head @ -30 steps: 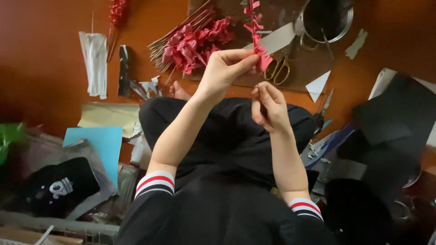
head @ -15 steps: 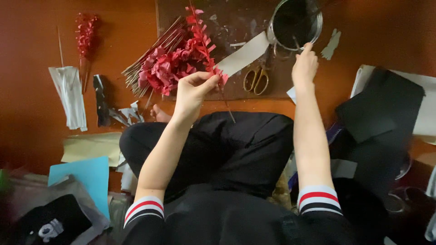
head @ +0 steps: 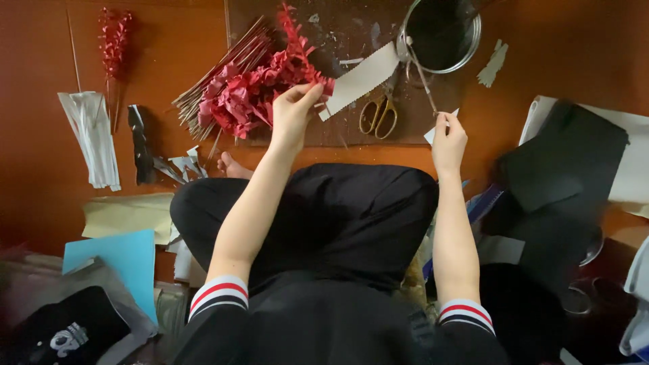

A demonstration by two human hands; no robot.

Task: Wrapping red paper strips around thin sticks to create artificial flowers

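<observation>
One camera, worn on the person's head, is looking almost straight down over the lap at the reddish-brown floor (head: 40,169). It is facing away from the body, so the black-clad crossed legs are filling the near middle, and the far edge of the picture is cutting across the dark work mat (head: 324,27) and the metal pot (head: 443,34). The view is sitting close, with both forearms running up from the bottom edge to the left hand (head: 292,111) and the right hand (head: 449,140). Clutter is spilling out of frame left and right. No second view is sharing the scene.
</observation>
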